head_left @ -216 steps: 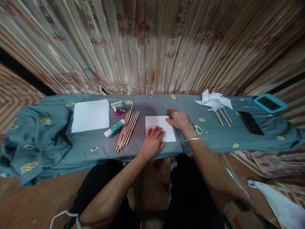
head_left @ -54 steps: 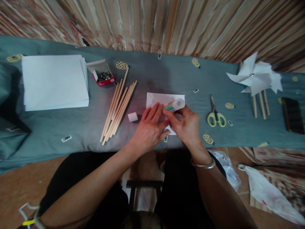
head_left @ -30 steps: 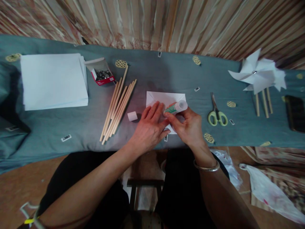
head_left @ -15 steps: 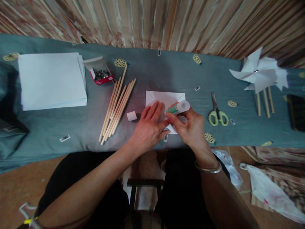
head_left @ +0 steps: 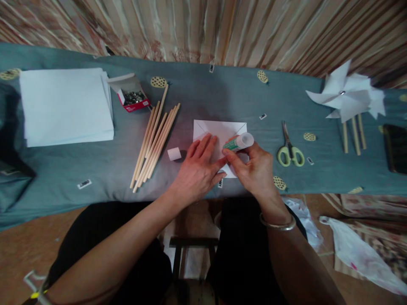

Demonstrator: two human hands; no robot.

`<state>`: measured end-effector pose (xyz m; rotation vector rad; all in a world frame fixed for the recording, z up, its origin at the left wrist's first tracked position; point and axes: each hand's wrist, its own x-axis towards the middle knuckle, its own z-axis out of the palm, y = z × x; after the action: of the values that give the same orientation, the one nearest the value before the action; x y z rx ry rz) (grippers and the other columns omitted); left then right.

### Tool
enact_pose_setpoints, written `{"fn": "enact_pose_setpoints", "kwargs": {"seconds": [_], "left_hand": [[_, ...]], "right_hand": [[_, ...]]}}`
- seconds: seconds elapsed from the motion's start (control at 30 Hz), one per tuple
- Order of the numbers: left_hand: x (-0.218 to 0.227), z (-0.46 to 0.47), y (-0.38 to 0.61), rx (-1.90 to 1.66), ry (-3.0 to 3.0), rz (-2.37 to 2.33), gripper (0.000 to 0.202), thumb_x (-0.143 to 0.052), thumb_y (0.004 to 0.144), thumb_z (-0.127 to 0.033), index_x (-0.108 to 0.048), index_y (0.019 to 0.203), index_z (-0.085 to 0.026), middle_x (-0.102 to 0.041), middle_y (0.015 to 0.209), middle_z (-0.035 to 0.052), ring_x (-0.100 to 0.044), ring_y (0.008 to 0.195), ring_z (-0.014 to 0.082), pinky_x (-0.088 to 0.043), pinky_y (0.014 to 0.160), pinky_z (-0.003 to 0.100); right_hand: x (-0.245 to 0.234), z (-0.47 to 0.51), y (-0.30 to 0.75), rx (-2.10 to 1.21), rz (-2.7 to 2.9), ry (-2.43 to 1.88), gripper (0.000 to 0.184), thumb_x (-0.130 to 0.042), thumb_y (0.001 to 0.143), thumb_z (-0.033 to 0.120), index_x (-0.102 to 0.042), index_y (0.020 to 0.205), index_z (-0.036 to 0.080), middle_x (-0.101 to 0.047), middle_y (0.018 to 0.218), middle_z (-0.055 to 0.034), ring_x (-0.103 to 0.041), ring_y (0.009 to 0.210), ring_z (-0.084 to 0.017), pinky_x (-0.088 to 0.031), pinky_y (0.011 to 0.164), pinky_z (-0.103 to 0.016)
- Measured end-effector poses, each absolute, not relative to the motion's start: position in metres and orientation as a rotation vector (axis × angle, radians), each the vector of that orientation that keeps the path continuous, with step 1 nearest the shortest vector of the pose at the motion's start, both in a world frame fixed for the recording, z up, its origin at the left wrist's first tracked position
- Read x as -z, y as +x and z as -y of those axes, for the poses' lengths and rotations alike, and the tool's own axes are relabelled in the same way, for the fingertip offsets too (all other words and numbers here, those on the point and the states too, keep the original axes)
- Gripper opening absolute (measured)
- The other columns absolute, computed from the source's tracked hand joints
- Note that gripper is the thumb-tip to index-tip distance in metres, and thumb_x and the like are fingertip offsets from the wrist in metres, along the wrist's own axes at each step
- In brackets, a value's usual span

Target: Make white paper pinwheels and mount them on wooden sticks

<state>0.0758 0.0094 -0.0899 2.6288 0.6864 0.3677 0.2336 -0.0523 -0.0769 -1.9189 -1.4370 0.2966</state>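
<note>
A creased white paper square (head_left: 219, 129) lies on the blue-grey cloth in front of me. My left hand (head_left: 197, 169) rests flat on its left part, fingers stretched out. My right hand (head_left: 254, 169) grips a green and white glue stick (head_left: 239, 142), tilted with its tip down on the paper near the left fingertips. The stick's white cap (head_left: 174, 153) lies on the cloth left of my left hand.
A bundle of wooden sticks (head_left: 155, 137), a red box of pins (head_left: 132, 97) and a stack of white paper (head_left: 65, 106) lie to the left. Green-handled scissors (head_left: 288, 148), finished paper pinwheels (head_left: 345, 95) and a dark phone (head_left: 396, 148) are to the right. A striped curtain hangs behind.
Since 7.2 s ago the glue stick came off the cloth into my right hand and lost its cap. Over the last second both hands have barely shifted on the paper.
</note>
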Motion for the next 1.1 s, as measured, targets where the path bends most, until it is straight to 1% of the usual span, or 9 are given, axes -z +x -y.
{"fn": "enact_pose_setpoints", "kwargs": {"seconds": [0.27, 0.47, 0.67, 0.83, 1.0, 1.1], "left_hand": [[0.0887, -0.0095, 0.0754, -0.359, 2.622, -0.682, 0.039, -0.059, 0.088, -0.037, -0.060, 0.124, -0.021, -0.034, 0.154, 0.0155, -0.026, 0.144, 0.0384, -0.027, 0.113, 0.059], [0.0890, -0.0092, 0.0755, -0.356, 2.621, -0.684, 0.041, -0.060, 0.088, -0.037, -0.059, 0.126, -0.021, -0.034, 0.154, 0.0167, -0.025, 0.144, 0.0385, -0.026, 0.114, 0.059], [0.0900, -0.0088, 0.0754, -0.377, 2.631, -0.683, 0.041, -0.061, 0.087, -0.036, -0.058, 0.126, -0.022, -0.035, 0.153, 0.0160, -0.026, 0.144, 0.0383, -0.028, 0.113, 0.059], [0.0894, -0.0090, 0.0757, -0.375, 2.624, -0.684, 0.040, -0.061, 0.087, -0.037, -0.058, 0.125, -0.022, -0.035, 0.153, 0.0145, -0.025, 0.144, 0.0374, -0.027, 0.113, 0.059], [0.0886, -0.0090, 0.0760, -0.351, 2.625, -0.682, 0.038, -0.059, 0.088, -0.036, -0.060, 0.123, -0.020, -0.034, 0.153, 0.0169, -0.025, 0.144, 0.0383, -0.025, 0.114, 0.058], [0.0890, -0.0090, 0.0763, -0.364, 2.621, -0.683, 0.037, -0.059, 0.088, -0.036, -0.061, 0.122, -0.020, -0.035, 0.153, 0.0166, -0.026, 0.144, 0.0381, -0.026, 0.114, 0.059]], "right_hand": [[0.0780, 0.0527, 0.2340, -0.287, 1.415, -1.929, 0.026, -0.062, 0.084, 0.043, -0.067, 0.095, 0.020, -0.071, 0.088, -0.0062, -0.067, 0.081, -0.023, -0.052, 0.076, -0.038], [0.0811, 0.0522, 0.2351, -0.261, 1.398, -1.940, 0.027, -0.062, 0.084, 0.044, -0.067, 0.096, 0.019, -0.070, 0.086, -0.0061, -0.067, 0.080, -0.023, -0.052, 0.074, -0.038], [0.0824, 0.0509, 0.2352, -0.248, 1.401, -1.929, 0.027, -0.062, 0.085, 0.044, -0.067, 0.095, 0.019, -0.071, 0.087, -0.0064, -0.068, 0.081, -0.023, -0.052, 0.073, -0.037], [0.0828, 0.0482, 0.2340, -0.228, 1.402, -1.926, 0.028, -0.062, 0.084, 0.044, -0.067, 0.094, 0.018, -0.072, 0.087, -0.0068, -0.068, 0.079, -0.023, -0.052, 0.072, -0.036], [0.0807, 0.0457, 0.2328, -0.246, 1.394, -1.926, 0.026, -0.063, 0.084, 0.044, -0.066, 0.094, 0.020, -0.072, 0.088, -0.0057, -0.068, 0.080, -0.022, -0.052, 0.073, -0.035], [0.0795, 0.0453, 0.2326, -0.276, 1.397, -1.930, 0.026, -0.063, 0.084, 0.044, -0.065, 0.096, 0.021, -0.072, 0.089, -0.0062, -0.067, 0.080, -0.022, -0.051, 0.073, -0.036]]}}
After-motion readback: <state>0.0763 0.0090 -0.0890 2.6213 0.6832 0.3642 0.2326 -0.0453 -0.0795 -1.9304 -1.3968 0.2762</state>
